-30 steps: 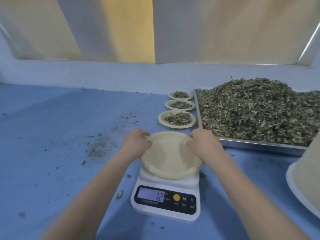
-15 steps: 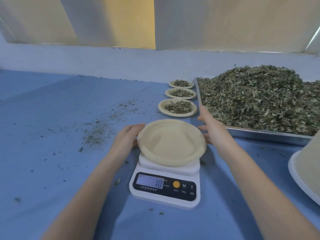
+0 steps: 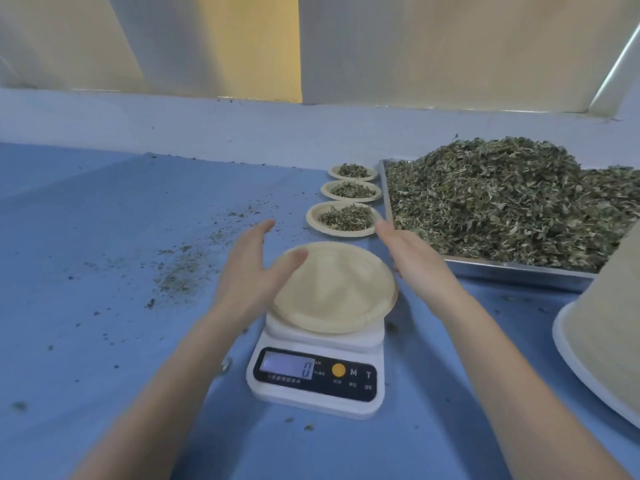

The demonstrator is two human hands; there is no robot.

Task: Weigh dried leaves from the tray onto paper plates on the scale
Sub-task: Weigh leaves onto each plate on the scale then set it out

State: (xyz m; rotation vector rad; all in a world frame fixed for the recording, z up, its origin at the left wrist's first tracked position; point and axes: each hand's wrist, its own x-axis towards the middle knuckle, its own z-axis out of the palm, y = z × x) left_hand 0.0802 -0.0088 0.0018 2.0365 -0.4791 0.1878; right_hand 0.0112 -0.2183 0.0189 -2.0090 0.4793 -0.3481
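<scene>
Dried leaves (image 3: 512,202) sit heaped in the tray (image 3: 519,273), just beyond the right hand. Left hand (image 3: 251,275) spread wide, thumb at the empty paper plate (image 3: 334,289) on the scale (image 3: 317,375). Right hand (image 3: 414,256) flat, fingers straight, just beside the plate's other edge, gripping nothing.

One head camera looks forward and down (close) over the scale (image 3: 317,372).
</scene>
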